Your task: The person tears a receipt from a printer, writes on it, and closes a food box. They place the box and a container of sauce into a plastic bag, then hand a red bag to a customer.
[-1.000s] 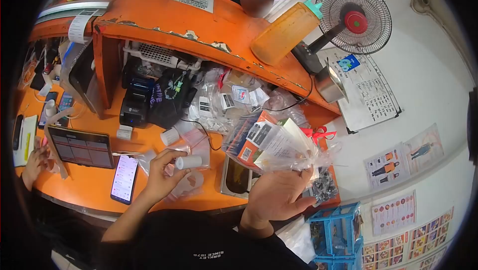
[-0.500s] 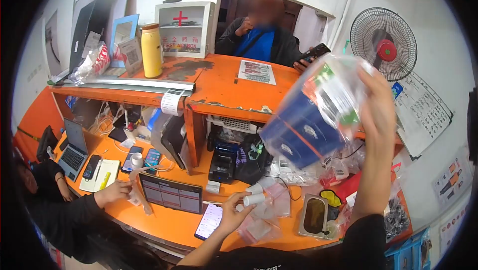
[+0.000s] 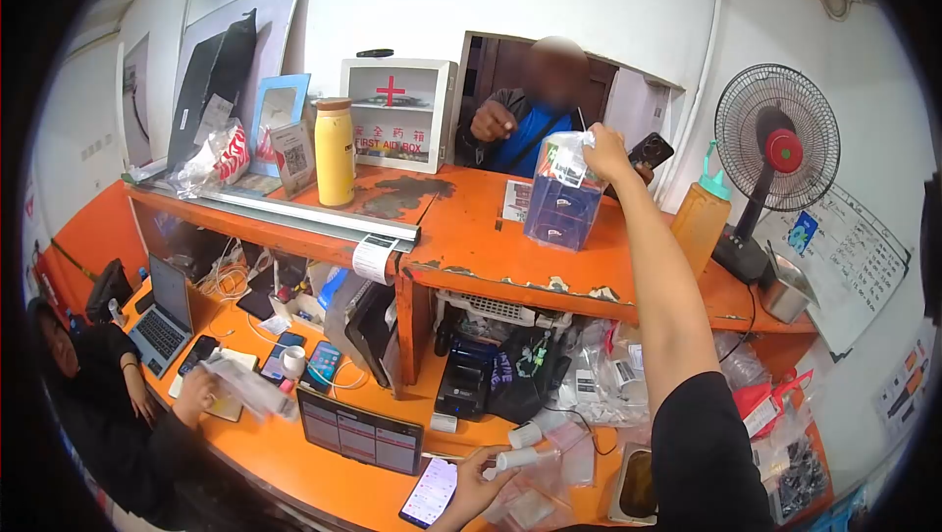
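My right hand (image 3: 610, 154) reaches over the orange counter (image 3: 471, 228), its fingers closed on the top of a clear plastic bag. Inside the bag is a dark blue package (image 3: 561, 208) with a white label near the top; it stands upright at the counter surface. Lower down, my left hand (image 3: 478, 485) curls its fingers around a small white paper roll (image 3: 517, 458). Beside that hand a lit phone (image 3: 430, 491) lies on the orange desk. A second white roll (image 3: 525, 436) is just behind the first.
Across the counter a person (image 3: 535, 120) holds a dark phone (image 3: 651, 150). At left, a co-worker's hand (image 3: 199, 395) holds a blurred clear packet (image 3: 250, 387). A tablet (image 3: 361, 431), yellow bottle (image 3: 335, 154), sauce bottle (image 3: 701, 218) and fan (image 3: 777, 139) stand nearby.
My right hand has carried the bagged blue package away from me, down to the counter. The person opposite has lowered a hand from near the face. My left hand stays at the roll.
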Motion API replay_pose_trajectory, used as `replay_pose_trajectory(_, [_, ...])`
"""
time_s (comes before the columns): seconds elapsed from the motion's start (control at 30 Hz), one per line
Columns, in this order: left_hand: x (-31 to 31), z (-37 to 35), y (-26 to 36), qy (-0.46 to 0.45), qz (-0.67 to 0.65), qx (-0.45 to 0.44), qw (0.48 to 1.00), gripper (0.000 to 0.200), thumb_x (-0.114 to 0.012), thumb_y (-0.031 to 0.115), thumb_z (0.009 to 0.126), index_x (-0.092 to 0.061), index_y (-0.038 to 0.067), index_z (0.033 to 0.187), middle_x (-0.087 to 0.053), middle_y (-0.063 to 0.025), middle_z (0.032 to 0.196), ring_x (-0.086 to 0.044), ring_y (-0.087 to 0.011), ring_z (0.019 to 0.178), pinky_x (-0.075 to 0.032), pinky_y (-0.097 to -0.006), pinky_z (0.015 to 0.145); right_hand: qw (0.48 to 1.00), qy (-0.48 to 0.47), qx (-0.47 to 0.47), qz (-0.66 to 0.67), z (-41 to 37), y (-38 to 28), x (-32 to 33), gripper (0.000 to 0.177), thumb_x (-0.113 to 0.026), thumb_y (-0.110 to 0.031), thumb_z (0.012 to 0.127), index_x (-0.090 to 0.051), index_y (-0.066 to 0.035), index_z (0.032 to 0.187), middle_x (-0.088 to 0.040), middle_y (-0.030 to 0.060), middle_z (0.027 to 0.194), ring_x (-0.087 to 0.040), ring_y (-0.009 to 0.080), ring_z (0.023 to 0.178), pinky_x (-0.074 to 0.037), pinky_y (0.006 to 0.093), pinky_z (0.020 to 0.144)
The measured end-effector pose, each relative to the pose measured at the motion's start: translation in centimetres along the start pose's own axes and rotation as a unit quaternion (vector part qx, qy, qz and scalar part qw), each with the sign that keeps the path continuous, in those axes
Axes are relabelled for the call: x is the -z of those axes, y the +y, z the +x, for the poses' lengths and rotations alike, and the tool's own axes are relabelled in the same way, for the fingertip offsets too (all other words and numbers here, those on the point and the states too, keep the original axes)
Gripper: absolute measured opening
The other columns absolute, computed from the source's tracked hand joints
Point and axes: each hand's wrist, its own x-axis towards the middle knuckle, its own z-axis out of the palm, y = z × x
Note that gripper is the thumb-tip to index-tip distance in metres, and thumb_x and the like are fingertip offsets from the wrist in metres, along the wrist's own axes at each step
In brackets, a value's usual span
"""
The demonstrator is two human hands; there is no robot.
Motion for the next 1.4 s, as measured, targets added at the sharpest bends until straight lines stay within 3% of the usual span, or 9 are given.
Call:
replay_pose_trajectory(0.1, [0.3, 0.5, 0.0, 0.001, 0.010, -0.003, 1.000, 0.039, -0.076, 0.000, 0.074, -0.061, -0.001, 0.111, -0.063, -0.0082, 0.101, -0.063, -0.0144, 0.091, -0.049, -0.0265, 0.081, 0.990, 0.116, 0.044, -0.071, -2.2, -2.1, 1.8, 0.034, -0.062, -0.012, 0.074, -0.058, -0.005, 0.107, -0.057, 0.0158, 0.104, -0.047, 0.0361, 0.111, -0.039, 0.0462, 0.092])
replay_pose_trajectory(0.17, [0.3, 0.6, 0.6, 0.002, 0.006, 0.004, 1.000, 0.039, -0.076, 0.000, 0.074, -0.061, -0.001, 0.111, -0.061, -0.0080, 0.102, -0.063, -0.0148, 0.090, -0.050, -0.0265, 0.080, 0.919, 0.373, 0.108, -0.064, -3.8, -3.6, 3.1, 0.025, -0.061, -0.008, 0.074, -0.058, -0.005, 0.098, -0.055, 0.0119, 0.098, -0.046, 0.0343, 0.104, -0.037, 0.0449, 0.092])
replay_pose_trajectory(0.37, [0.0, 1.0, 0.7, -0.001, 0.015, -0.018, 1.000, 0.038, -0.074, -0.001, 0.074, -0.062, 0.001, 0.110, -0.061, -0.0104, 0.101, -0.064, -0.0181, 0.093, -0.051, -0.0285, 0.082, 0.982, 0.167, 0.075, 0.036, -11.2, -5.2, 0.9, 0.021, -0.060, -0.007, 0.072, -0.066, -0.004, 0.092, -0.052, 0.0112, 0.098, -0.044, 0.0316, 0.098, -0.037, 0.0416, 0.088])
replay_pose_trajectory(0.77, [-0.7, 0.7, 0.7, -0.016, 0.013, -0.005, 1.000, 0.037, -0.075, 0.001, 0.075, -0.062, 0.000, 0.110, -0.062, -0.0113, 0.104, -0.064, -0.0182, 0.093, -0.052, -0.0290, 0.082, 0.998, 0.060, 0.024, -0.018, -10.3, -6.5, -2.0, 0.030, -0.062, -0.012, 0.072, -0.067, -0.005, 0.101, -0.050, 0.0128, 0.110, -0.041, 0.0325, 0.106, -0.032, 0.0444, 0.095])
replay_pose_trajectory(0.83, [-0.8, 0.8, 0.7, -0.013, 0.009, -0.005, 1.000, 0.037, -0.075, 0.002, 0.075, -0.062, 0.000, 0.110, -0.062, -0.0110, 0.104, -0.064, -0.0181, 0.093, -0.052, -0.0290, 0.081, 0.970, -0.184, 0.053, 0.151, -9.7, -6.3, -2.2, 0.022, -0.064, -0.015, 0.073, -0.070, -0.005, 0.091, -0.052, 0.0118, 0.112, -0.039, 0.0316, 0.108, -0.029, 0.0442, 0.098])
replay_pose_trajectory(0.87, [-0.8, 0.8, 0.7, -0.011, 0.005, -0.005, 1.000, 0.038, -0.075, 0.002, 0.075, -0.062, 0.000, 0.110, -0.062, -0.0108, 0.104, -0.064, -0.0180, 0.093, -0.051, -0.0290, 0.081, 0.978, -0.118, 0.090, 0.150, -10.0, -6.0, -3.1, 0.015, -0.064, -0.014, 0.074, -0.071, -0.005, 0.083, -0.059, 0.0116, 0.103, -0.049, 0.0272, 0.101, -0.038, 0.0397, 0.090])
replay_pose_trajectory(1.0, [-0.7, 0.7, 1.1, -0.009, 0.011, 0.007, 1.000, 0.038, -0.074, 0.002, 0.076, -0.061, 0.000, 0.111, -0.062, -0.0105, 0.104, -0.064, -0.0177, 0.092, -0.051, -0.0290, 0.080, 0.950, -0.142, 0.032, 0.275, -10.9, -5.2, -4.3, 0.016, -0.063, -0.010, 0.076, -0.067, -0.001, 0.088, -0.063, 0.0114, 0.074, -0.062, 0.0216, 0.068, -0.048, 0.0317, 0.063])
replay_pose_trajectory(1.23, [-0.8, 0.8, 0.4, -0.030, 0.015, 0.017, 0.999, 0.038, -0.074, 0.002, 0.076, -0.061, -0.001, 0.111, -0.062, -0.0098, 0.104, -0.063, -0.0169, 0.092, -0.051, -0.0285, 0.082, 0.981, -0.026, -0.051, 0.184, -9.6, -1.5, -3.8, 0.024, -0.064, -0.012, 0.076, -0.062, 0.000, 0.097, -0.064, 0.0127, 0.074, -0.064, 0.0275, 0.072, -0.049, 0.0371, 0.066])
replay_pose_trajectory(1.4, [-1.2, 1.0, -0.3, -0.039, 0.011, 0.024, 0.999, 0.038, -0.075, 0.000, 0.076, -0.060, -0.001, 0.111, -0.061, -0.0091, 0.104, -0.063, -0.0163, 0.095, -0.050, -0.0282, 0.085, 0.970, 0.017, -0.028, 0.243, -11.2, -2.4, -4.5, 0.009, -0.058, -0.007, 0.077, -0.063, -0.001, 0.075, -0.060, 0.0149, 0.059, -0.062, 0.0282, 0.059, -0.046, 0.0391, 0.059])
